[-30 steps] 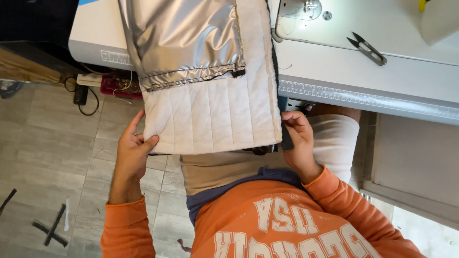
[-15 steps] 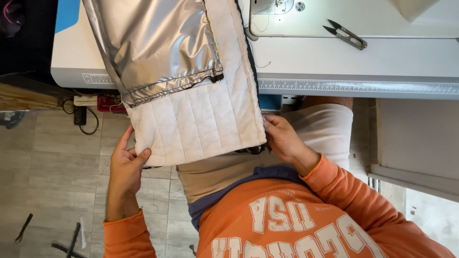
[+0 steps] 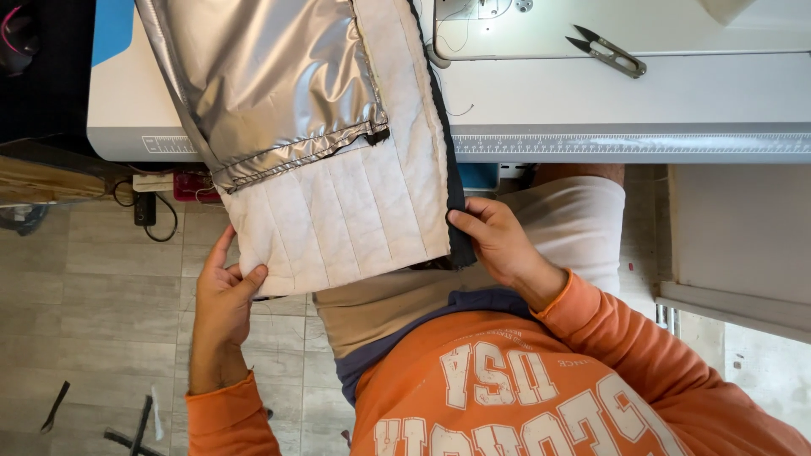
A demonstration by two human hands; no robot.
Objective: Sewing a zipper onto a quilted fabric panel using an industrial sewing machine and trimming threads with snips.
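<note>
Item one, the largest: a white sewing table (image 3: 591, 101) across the top of the frame, with a ruled strip along its near edge. We see no containers in this view; the table is the only bearer, and on it rest the upper part of the garment and a pair of thread snips (image 3: 610, 52) at upper right.

Item two: a quilted garment panel (image 3: 338, 211), white padded lining below and shiny silver fabric (image 3: 262, 76) above, hanging from the table's edge at upper centre down towards our lap. A dark trim runs along its right edge.

Item three: our left hand (image 3: 224, 295), lower left of the frame, closed on the panel's lower left corner, thumb on top.

Item four: our right hand (image 3: 498, 245), centre right, fingers pinched on the dark trim at the panel's right edge.

Item five: a power strip with cable (image 3: 145, 209) on the tiled floor at left (partly under the table).

Against the frame half a second earlier: the hold of both hands on the panel is unchanged, and the snips lie where they did relative to the table; the view itself has shifted only slightly.
</note>
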